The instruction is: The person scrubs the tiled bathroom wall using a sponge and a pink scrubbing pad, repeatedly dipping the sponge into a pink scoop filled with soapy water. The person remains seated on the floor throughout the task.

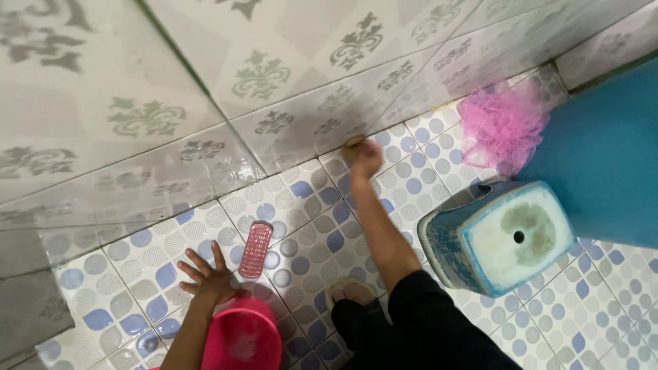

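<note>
- Scrubbing pad, small, yellowish-tan (354, 143): pressed at the seam where the patterned floor meets the wall, mostly hidden under the right hand (365, 158); only its top edge shows.
- Right hand: fingers curled closed around the pad, arm stretched forward across the floor from lower centre of view.
- Left hand (209, 277): fingers spread, palm flat on the floor, gripping nothing. It sits just above the rim of the pink plastic bucket (241, 337), which is at the bottom edge of view with some suds or water inside.
- Pink rectangular scrub brush (256, 249): lying on the floor just right of the left hand, apart from it, long axis running toward the wall.
- Floor tiles (308, 226): white with blue and grey dots, wet sheen in places.
- Wall tiles (205, 89): pale, glossy, grey-green ornamental motifs.
- Pink mesh bath sponge (500, 130): on the floor near the wall, to the right of the working hand, up against the large blue basin wall (603, 157).
- Blue ceramic block with a white, stained top and a small hole (504, 236): stands on the floor just right of the right forearm.
- One bare foot in a sandal (349, 291) below the forearm; black clothing (425, 329) at bottom of view.
</note>
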